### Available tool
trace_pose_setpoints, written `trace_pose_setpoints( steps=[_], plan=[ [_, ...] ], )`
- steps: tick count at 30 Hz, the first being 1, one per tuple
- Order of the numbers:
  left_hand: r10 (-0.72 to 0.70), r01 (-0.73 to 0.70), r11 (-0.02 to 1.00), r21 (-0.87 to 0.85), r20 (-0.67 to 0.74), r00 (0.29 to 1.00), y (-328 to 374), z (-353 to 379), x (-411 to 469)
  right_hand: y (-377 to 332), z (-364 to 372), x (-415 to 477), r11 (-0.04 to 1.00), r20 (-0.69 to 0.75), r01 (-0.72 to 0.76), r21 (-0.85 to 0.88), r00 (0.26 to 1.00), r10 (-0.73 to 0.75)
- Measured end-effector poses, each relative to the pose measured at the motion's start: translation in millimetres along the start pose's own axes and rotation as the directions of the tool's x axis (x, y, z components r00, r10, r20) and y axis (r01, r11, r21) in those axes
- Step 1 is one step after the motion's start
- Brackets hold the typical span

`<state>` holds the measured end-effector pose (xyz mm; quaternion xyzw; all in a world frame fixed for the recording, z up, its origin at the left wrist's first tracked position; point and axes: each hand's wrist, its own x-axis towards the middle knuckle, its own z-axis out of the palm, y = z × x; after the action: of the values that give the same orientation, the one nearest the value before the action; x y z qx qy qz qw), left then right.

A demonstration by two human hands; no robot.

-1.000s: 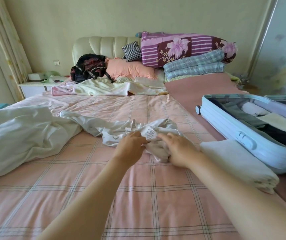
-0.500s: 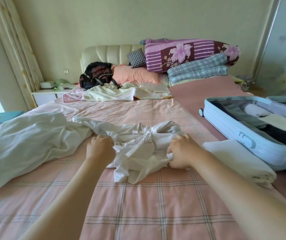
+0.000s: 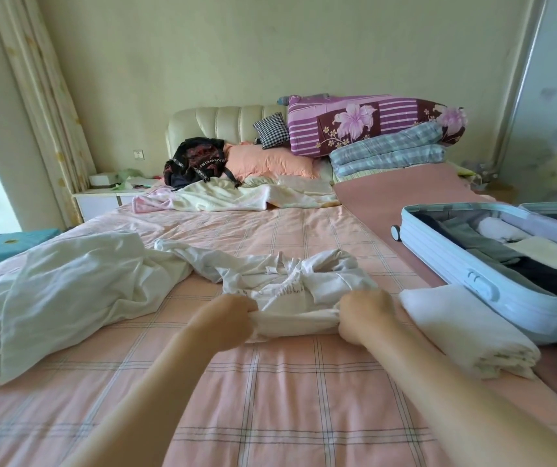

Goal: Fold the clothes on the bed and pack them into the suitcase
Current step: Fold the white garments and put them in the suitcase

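Both forearms reach out over the pink checked bed (image 3: 270, 409). The left hand (image 3: 223, 323) and right hand (image 3: 366, 317) are fisted, each clamped on the near edge of a crumpled white garment (image 3: 292, 291). The hands are apart, and a bunched band of its cloth is stretched between them. Their backs face the camera, so the fingertips are hidden in the folds. The rest of the garment lies heaped on the bed just beyond the knuckles, one twisted end trailing off to the left. It bears some print, too creased to read.

Just right of the right hand lies a folded white cloth (image 3: 465, 335), which touches the open pale blue suitcase (image 3: 452, 264) behind it. The suitcase holds grey, cream and dark clothes and a white roll; the frame's right edge cuts off its far side. More white fabric at the lower right corner is cut off too.

To the left a large white sheet (image 3: 68, 298) sprawls across the bed, meeting the garment's trailing end.

Further back a rumpled cream blanket (image 3: 243, 197) lies across the bed. Behind it are a black backpack (image 3: 196, 161), a peach pillow (image 3: 270, 163), a checked cushion (image 3: 272, 129), and a purple flowered quilt (image 3: 364, 124) stacked on folded blue plaid bedding (image 3: 388, 156), against a padded headboard (image 3: 223, 124). A nightstand (image 3: 96, 200) stands at the left beside a curtain (image 3: 41, 96).
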<state>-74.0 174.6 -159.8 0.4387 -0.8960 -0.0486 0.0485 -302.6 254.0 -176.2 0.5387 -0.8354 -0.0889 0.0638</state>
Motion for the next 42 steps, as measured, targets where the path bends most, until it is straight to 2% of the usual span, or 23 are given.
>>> trace_pose_setpoints(
  steps=[1,2,4,7,9,10,11,12,13,14,15,17,19,21,24,26,29,32,35,37,39,40,42],
  plan=[
    [-0.045,0.044,0.999,-0.018,-0.037,0.998,1,-11,0,0,-4,3,0.976,0.019,-0.079,0.202,0.997,0.077],
    [-0.09,0.088,0.996,-0.028,-0.074,0.993,1,-21,1,0,-9,5,0.873,0.068,-0.176,0.454,0.984,0.163],
    [-0.161,0.155,0.986,-0.062,-0.116,0.98,-5,-40,5,3,-19,11,0.501,0.189,-0.262,0.825,0.963,0.193],
    [-0.269,0.229,0.95,-0.213,-0.182,0.946,-25,-52,16,12,-32,15,0.155,0.144,-0.138,0.978,0.989,-0.033],
    [-0.373,0.238,0.905,-0.353,-0.388,0.843,-39,-44,21,18,-33,23,0.031,0.015,-0.016,0.999,1.0,0.021],
    [-0.428,0.256,0.884,-0.391,-0.461,0.777,-43,-36,20,19,-26,29,0.088,-0.071,0.062,0.994,0.992,0.101],
    [-0.481,0.304,0.864,-0.4,-0.483,0.732,-45,-27,19,20,-21,32,0.252,-0.19,0.144,0.957,0.967,0.168],
    [-0.519,0.37,0.85,-0.375,-0.474,0.712,-45,-17,17,19,-13,36,0.505,-0.351,0.212,0.837,0.915,0.199],
    [-0.527,0.424,0.849,-0.316,-0.453,0.719,-45,-8,16,18,-3,39,0.771,-0.541,0.227,0.595,0.823,0.175],
    [-0.493,0.414,0.87,-0.268,-0.455,0.742,-44,1,17,16,2,39,0.928,-0.705,0.164,0.333,0.697,0.13],
    [-0.409,0.327,0.912,-0.249,-0.47,0.782,-43,8,19,16,6,40,0.977,-0.796,0.128,0.172,0.602,0.061],
    [-0.093,-0.008,0.98,-0.198,-0.496,0.864,-38,18,23,9,8,39,0.964,-0.829,0.266,0.005,0.54,-0.145],
    [0.172,-0.231,0.968,-0.098,-0.411,0.895,-33,22,26,-2,8,33,0.814,-0.704,0.573,0.099,0.619,-0.35],
    [0.254,-0.273,0.961,-0.047,-0.242,0.936,-34,30,27,-12,3,18,0.716,-0.474,0.631,0.3,0.75,-0.462],
    [0.227,-0.228,0.974,0.009,-0.14,0.964,-48,48,27,-11,1,6,0.788,-0.126,0.581,0.204,0.814,-0.567],
    [0.179,-0.185,0.983,-0.015,-0.192,0.965,-58,54,29,-3,5,9,0.84,-0.059,0.535,0.091,0.845,-0.531],
    [0.174,-0.18,0.984,0.002,-0.262,0.949,-64,52,30,15,10,14,0.876,-0.206,0.444,0.188,0.89,-0.407],
    [0.165,-0.195,0.979,-0.052,-0.356,0.92,-61,41,27,25,6,10,0.839,-0.352,0.397,0.373,0.897,-0.267],
    [-0.023,-0.159,0.95,-0.269,-0.57,0.821,-47,15,10,30,-1,1,0.783,-0.478,0.421,0.458,0.859,-0.182],
    [-0.174,-0.123,0.886,-0.447,-0.566,0.806,-46,-3,3,32,-9,-7,0.783,-0.423,0.416,0.463,0.88,-0.217],
    [-0.204,0.012,0.873,-0.487,-0.343,0.917,-54,-18,-5,33,-17,-18,0.804,-0.268,0.374,0.462,0.923,-0.276],
    [-0.167,0.1,0.902,-0.419,-0.127,0.978,-58,-24,-11,32,-21,-24,0.807,-0.166,0.331,0.488,0.943,-0.287],
    [-0.168,0.215,0.963,-0.162,0.264,0.95,-55,-27,-32,31,-25,-36,0.84,0.041,0.209,0.501,0.964,-0.264]
  ],
)
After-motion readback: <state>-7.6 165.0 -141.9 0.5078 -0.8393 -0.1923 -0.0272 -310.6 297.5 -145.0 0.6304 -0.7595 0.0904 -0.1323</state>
